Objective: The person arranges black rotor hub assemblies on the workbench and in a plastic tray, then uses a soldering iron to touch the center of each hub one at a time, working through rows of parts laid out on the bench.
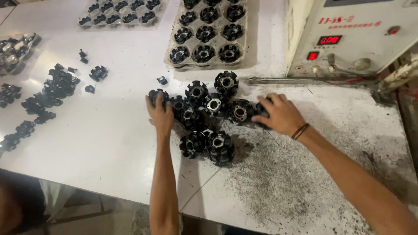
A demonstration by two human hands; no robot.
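A cluster of several black round slotted parts (204, 117) with metal centre bores lies on the white table (109, 143). My left hand (160, 114) rests at the cluster's left edge, fingers wrapped over one black part (155, 95). My right hand (281, 114) lies palm down at the cluster's right edge, covering another black part (261, 109). A dark band circles my right wrist.
A moulded tray (208, 32) holding several black parts stands behind the cluster; a clear tray (119, 13) sits at the back left. Small black pieces (52, 91) scatter over the left. A cream control box (348, 35) with a red display stands right, a metal rod (305, 80) before it. Dark grit covers the table's right part.
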